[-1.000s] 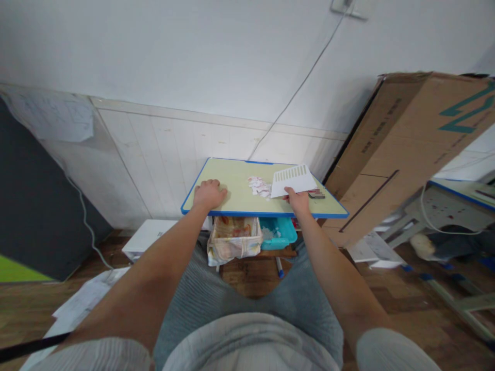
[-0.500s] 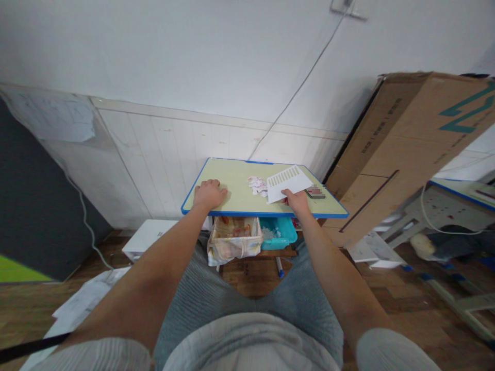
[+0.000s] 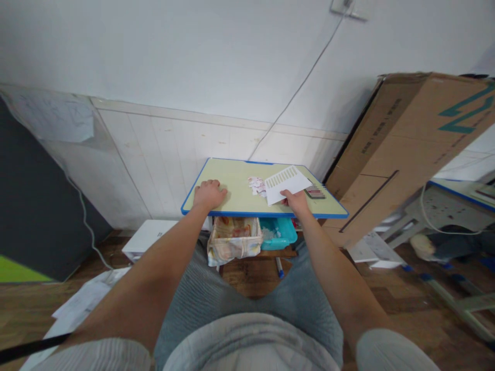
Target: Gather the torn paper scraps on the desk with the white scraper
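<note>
My left hand (image 3: 210, 195) rests palm down on the left part of the small desk (image 3: 237, 178), its fingers spread and nothing in them. In my right hand (image 3: 294, 201) is a white sheet of paper (image 3: 296, 181) with two rows of tan strips, pinched between the thumb on top and fingers underneath. The sheet is held tilted above the desk's right half. Just left of it lies a small pile of torn paper scraps (image 3: 257, 186), partly covered by the sheet's edge. A dark flat object (image 3: 317, 195), blurred out, lies right of my right hand.
Under the desktop sit a cloth-lined basket (image 3: 235, 247) and a turquoise plastic bin (image 3: 284, 241). A tall cardboard box (image 3: 402, 129) leans at the right. A white box (image 3: 149, 236) stands on the floor at left. A cable (image 3: 297, 93) runs down the wall behind the desk.
The white sheet in my right hand has shifted slightly left and toward me. My left hand stays in place on the desk.
</note>
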`<state>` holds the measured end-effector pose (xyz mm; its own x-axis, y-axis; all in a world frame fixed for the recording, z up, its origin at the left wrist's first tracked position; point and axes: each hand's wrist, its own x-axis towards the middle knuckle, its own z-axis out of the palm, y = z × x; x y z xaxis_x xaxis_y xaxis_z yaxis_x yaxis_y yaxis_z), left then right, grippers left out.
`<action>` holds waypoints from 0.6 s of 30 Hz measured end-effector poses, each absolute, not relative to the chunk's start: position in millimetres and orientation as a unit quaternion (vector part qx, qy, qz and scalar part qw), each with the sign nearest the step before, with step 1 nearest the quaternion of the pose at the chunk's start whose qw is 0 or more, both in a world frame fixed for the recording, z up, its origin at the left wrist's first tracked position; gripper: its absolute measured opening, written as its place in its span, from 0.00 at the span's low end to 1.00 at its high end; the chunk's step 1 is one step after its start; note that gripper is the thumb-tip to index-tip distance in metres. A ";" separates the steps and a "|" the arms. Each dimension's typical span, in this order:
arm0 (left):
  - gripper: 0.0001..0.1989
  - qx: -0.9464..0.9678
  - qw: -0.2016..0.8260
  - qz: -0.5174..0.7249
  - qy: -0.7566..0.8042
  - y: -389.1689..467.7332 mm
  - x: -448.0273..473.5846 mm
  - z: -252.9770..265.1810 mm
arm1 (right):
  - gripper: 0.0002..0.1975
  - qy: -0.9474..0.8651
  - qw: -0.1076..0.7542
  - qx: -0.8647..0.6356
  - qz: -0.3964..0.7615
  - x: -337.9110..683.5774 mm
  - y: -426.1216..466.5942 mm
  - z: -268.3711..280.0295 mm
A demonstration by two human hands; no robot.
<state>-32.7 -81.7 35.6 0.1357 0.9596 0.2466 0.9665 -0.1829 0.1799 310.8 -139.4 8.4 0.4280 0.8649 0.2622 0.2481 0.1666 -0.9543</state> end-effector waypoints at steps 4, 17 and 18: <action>0.30 -0.753 0.015 -0.155 -0.639 -83.6 -32.2 35.9 | 0.05 -0.455 0.611 -0.598 0.249 311.4 -140.5 10.2; 0.31 -0.753 0.015 -0.150 -0.641 -80.8 -32.5 34.5 | 0.08 -0.430 0.620 -0.614 0.230 313.0 -139.4 10.0; 0.31 -0.753 0.016 -0.151 -0.640 -80.3 -32.7 34.0 | 0.08 -0.431 0.618 -0.616 0.230 313.1 -139.4 10.2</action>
